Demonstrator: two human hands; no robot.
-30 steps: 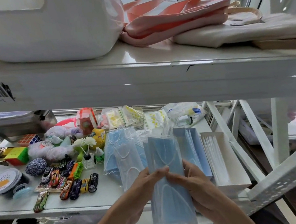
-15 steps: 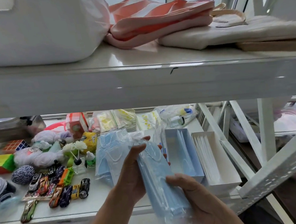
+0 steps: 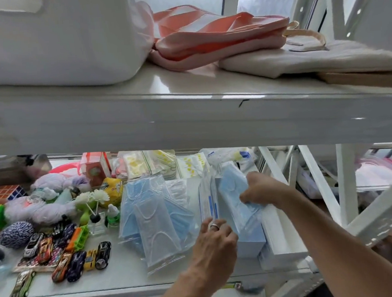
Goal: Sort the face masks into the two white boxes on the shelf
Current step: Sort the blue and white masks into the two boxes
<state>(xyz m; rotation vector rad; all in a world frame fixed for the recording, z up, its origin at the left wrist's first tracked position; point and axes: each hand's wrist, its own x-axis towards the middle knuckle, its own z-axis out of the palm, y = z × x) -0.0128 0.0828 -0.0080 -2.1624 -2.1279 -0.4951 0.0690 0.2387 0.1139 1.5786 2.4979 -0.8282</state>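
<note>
Right hand (image 3: pixel 260 190), fingers pinching, fits a blue mask pack (image 3: pixel 235 206) into the blue-lined box (image 3: pixel 250 244) for sorting; left hand (image 3: pixel 214 238) alongside, fingers' hold unclear.

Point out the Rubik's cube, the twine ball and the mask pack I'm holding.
Rubik's cube (image 3: pixel 5 193): head view, orange-and-white top face.
twine ball (image 3: pixel 16 234): head view, middle of the ball.
mask pack (image 3: pixel 231 187): head view, upper blue front.
</note>
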